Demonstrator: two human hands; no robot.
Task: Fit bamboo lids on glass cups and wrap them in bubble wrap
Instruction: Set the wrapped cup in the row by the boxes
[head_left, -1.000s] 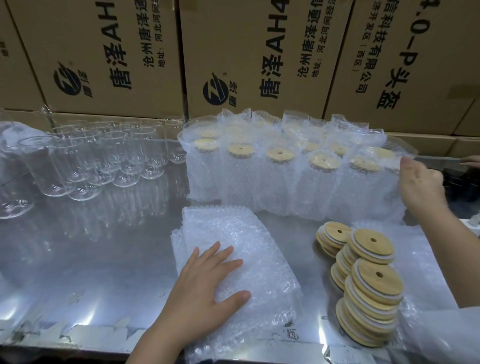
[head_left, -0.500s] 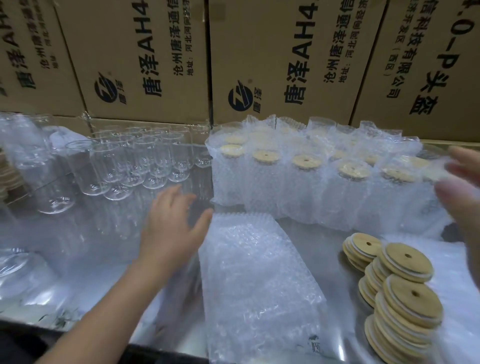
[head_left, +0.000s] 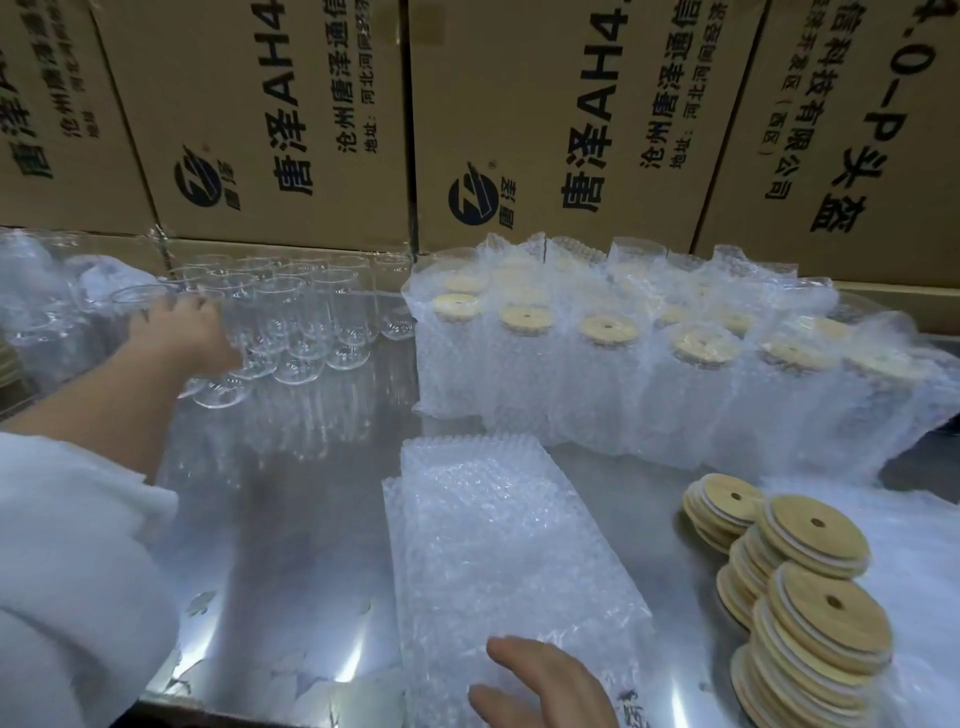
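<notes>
Head view: a new round starts, with a reach for a fresh cup.
The left hand has left the bubble wrap stack and is now among the bare glass cups at the tabletop's far left. Its fingers are curled, but blur hides whether it grips one. The right hand has come off the wrapped cups and lies flat on the stack, with the bamboo lids just beside it.

Hands: you had two, the left hand and the right hand.
Cardboard boxes: you faced four.
Glass cups: over a dozen stood too crowded for you to count.
Wrapped cups: six stood in your front row; more were blurred behind.
Bubble wrap stack: you had one.
Bamboo lids: three top faces showed; those beneath were too many to count.
</notes>
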